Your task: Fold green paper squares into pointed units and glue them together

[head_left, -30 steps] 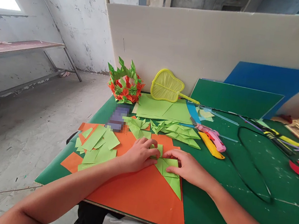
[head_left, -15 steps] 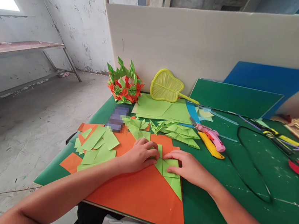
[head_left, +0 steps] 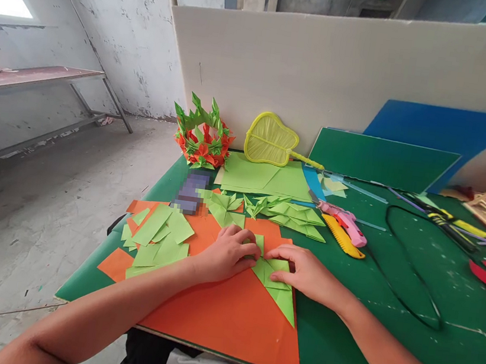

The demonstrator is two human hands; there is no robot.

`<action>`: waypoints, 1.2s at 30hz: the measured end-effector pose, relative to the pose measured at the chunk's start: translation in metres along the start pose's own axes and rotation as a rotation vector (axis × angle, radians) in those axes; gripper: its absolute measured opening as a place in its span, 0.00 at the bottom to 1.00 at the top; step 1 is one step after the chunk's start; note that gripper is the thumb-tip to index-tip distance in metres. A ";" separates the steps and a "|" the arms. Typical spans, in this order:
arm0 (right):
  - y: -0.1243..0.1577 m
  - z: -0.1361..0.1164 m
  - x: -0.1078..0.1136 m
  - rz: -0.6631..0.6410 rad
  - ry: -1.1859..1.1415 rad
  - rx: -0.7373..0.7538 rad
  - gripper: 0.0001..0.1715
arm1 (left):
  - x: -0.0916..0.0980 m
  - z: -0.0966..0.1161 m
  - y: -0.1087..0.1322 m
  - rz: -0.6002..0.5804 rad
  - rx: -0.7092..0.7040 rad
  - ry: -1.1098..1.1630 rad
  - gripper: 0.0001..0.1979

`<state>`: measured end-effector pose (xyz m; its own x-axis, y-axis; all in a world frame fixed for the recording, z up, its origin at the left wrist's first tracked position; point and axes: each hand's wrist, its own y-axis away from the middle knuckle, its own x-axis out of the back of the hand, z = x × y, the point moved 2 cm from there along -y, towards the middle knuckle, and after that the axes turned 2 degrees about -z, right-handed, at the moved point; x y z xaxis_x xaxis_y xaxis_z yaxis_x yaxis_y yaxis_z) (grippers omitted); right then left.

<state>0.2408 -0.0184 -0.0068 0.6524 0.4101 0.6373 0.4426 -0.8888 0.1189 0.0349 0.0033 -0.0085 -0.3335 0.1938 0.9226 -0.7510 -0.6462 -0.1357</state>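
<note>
A folded light-green paper (head_left: 278, 294) with creased flaps lies on a large orange sheet (head_left: 224, 326). My left hand (head_left: 230, 253) rests on its left part with curled fingers pressing it down, the fingertips partly hidden. From the other side my right hand (head_left: 303, 267) grips the paper's right edge, thumb below and fingers above. The fingertips of both hands come close together over the middle creases. Just beyond them lie a star-like folded green piece (head_left: 222, 206) and several pointed folded green pieces (head_left: 296, 216).
Cut green paper pieces (head_left: 159, 254) lie at left. A red-and-green origami ring (head_left: 203, 141) stands behind, beside a yellow fan (head_left: 270, 139). At right are a yellow utility knife (head_left: 343, 236), a pink glue gun (head_left: 351, 225) and a black cable (head_left: 413, 279) on the green tabletop (head_left: 359, 352).
Both hands stay on the green paper, with only tiny finger shifts. Its lower corner has moved very slightly. Everything else on the table is unchanged.
</note>
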 end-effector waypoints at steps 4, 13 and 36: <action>0.000 -0.001 0.001 -0.005 0.010 -0.001 0.18 | 0.000 0.001 0.000 0.006 -0.014 -0.008 0.10; 0.001 -0.007 0.002 -0.006 0.036 0.033 0.17 | 0.007 0.004 -0.001 -0.013 -0.027 -0.016 0.09; 0.000 -0.010 0.003 -0.013 0.084 0.081 0.17 | 0.009 0.005 -0.003 -0.067 -0.216 0.083 0.12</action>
<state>0.2366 -0.0189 0.0024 0.5940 0.3995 0.6983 0.5009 -0.8629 0.0676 0.0366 0.0032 0.0020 -0.3182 0.2967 0.9004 -0.8743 -0.4590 -0.1577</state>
